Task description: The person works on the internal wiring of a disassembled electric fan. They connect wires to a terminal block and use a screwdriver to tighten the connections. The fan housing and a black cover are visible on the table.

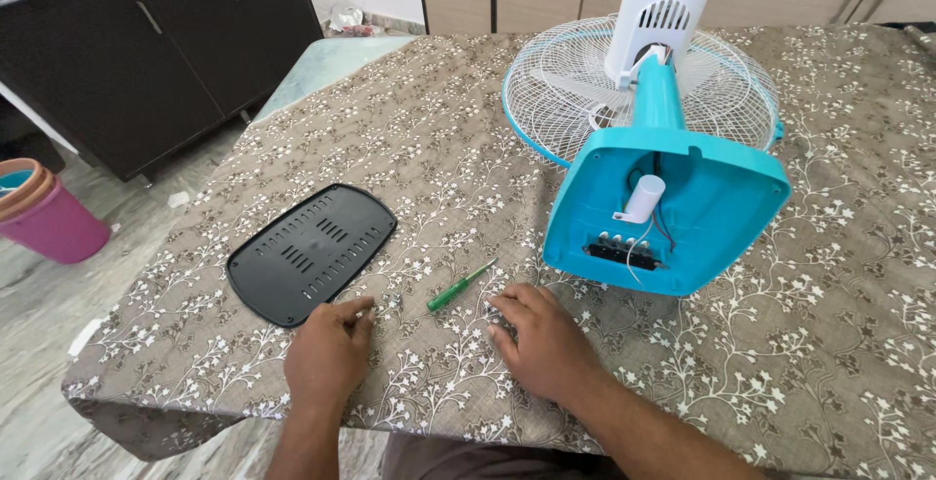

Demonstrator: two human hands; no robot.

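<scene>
One black oval vented plastic cover (312,253) lies flat on the floral-clothed surface (439,149), just beyond the left hand (329,353), whose fingers are curled, possibly pinching something small. One green-handled screwdriver (460,286) lies between the hands, long axis slanting up-right, nearer the right hand (542,342), fingers flat and holding nothing; one upturned turquoise fan base (673,207) sits beyond.

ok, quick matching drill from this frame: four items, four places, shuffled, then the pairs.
Items:
1. black vented cover
2. green screwdriver
3. fan base
4. pink bucket

Places:
A. on the floor, left of the table
B. on the cloth between the left hand and right hand
C. tipped open side up, wiring showing, right of centre
D. flat on the cloth just beyond the left hand

Pairs: 1-D, 2-B, 3-C, 4-A
</scene>
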